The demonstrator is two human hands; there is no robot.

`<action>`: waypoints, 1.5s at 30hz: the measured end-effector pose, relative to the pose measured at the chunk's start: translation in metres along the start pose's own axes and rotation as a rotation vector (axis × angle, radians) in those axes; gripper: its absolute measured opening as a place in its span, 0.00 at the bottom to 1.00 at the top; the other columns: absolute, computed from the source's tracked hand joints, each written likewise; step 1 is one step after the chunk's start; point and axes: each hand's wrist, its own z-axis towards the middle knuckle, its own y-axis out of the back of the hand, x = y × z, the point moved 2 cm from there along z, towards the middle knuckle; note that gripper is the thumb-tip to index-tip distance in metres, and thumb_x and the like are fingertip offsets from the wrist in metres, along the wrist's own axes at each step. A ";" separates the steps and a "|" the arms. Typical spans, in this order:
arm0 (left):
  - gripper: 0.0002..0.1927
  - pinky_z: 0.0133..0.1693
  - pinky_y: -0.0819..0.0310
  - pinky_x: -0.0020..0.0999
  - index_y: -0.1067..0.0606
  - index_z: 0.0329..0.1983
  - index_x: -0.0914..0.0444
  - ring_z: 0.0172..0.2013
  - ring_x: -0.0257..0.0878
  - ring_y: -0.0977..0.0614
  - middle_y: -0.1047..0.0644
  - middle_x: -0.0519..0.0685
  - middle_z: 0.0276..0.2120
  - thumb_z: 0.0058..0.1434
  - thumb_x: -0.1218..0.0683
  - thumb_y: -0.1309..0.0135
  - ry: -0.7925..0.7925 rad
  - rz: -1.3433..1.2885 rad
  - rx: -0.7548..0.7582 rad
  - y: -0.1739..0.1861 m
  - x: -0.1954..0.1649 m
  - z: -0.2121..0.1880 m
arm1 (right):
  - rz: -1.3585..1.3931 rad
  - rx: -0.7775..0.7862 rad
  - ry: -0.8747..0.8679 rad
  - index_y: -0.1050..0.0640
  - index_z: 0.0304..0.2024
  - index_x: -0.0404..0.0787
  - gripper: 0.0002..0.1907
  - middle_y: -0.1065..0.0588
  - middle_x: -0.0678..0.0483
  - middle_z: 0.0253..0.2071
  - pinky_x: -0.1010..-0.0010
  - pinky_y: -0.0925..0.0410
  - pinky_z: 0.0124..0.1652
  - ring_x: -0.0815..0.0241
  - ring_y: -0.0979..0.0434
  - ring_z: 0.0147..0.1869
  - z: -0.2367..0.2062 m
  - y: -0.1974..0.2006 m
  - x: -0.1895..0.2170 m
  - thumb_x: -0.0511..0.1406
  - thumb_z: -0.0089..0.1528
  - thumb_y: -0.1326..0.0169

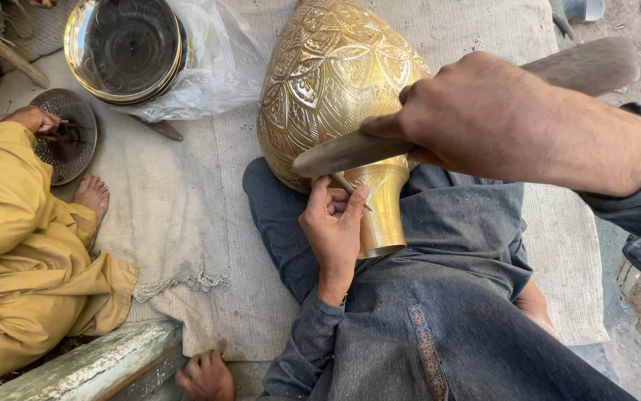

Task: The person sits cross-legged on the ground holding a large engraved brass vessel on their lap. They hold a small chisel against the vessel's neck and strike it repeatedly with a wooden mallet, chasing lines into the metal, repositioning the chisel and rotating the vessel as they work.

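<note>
A thin metal chisel is pinched in the closed left hand, its tip on the narrow neck of the engraved brass vase lying across the lap, body far. A wooden mallet, gripped tightly by the right hand, is held just above the chisel. At left, 1 worker in yellow is seated.

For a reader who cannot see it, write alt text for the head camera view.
A person's right hand holds a wooden mallet over a thin chisel that the left hand sets against an engraved brass vase lying across the lap. A person in yellow sits alongside.
</note>
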 end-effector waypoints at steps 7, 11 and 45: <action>0.22 0.31 0.18 0.25 0.27 0.56 0.72 0.30 0.31 0.16 0.19 0.48 0.28 0.62 0.56 0.36 -0.017 0.025 -0.005 -0.002 0.001 0.000 | 0.103 0.045 -0.086 0.32 0.71 0.63 0.28 0.21 0.55 0.34 0.69 0.23 0.30 0.61 0.18 0.31 -0.002 -0.007 -0.003 0.47 0.68 0.48; 0.22 0.31 0.19 0.24 0.26 0.55 0.72 0.28 0.30 0.16 0.19 0.48 0.26 0.62 0.56 0.35 -0.011 0.069 -0.003 -0.002 0.001 -0.001 | 0.185 -0.272 -0.043 0.29 0.70 0.56 0.35 0.22 0.54 0.33 0.65 0.24 0.29 0.56 0.19 0.30 -0.005 0.001 -0.004 0.45 0.60 0.41; 0.21 0.29 0.18 0.25 0.25 0.55 0.72 0.28 0.32 0.14 0.18 0.50 0.27 0.60 0.61 0.35 0.026 0.095 0.044 -0.005 -0.006 0.000 | 0.101 -0.054 -0.063 0.27 0.68 0.65 0.33 0.20 0.56 0.34 0.66 0.24 0.26 0.60 0.19 0.27 -0.020 -0.010 -0.011 0.51 0.59 0.41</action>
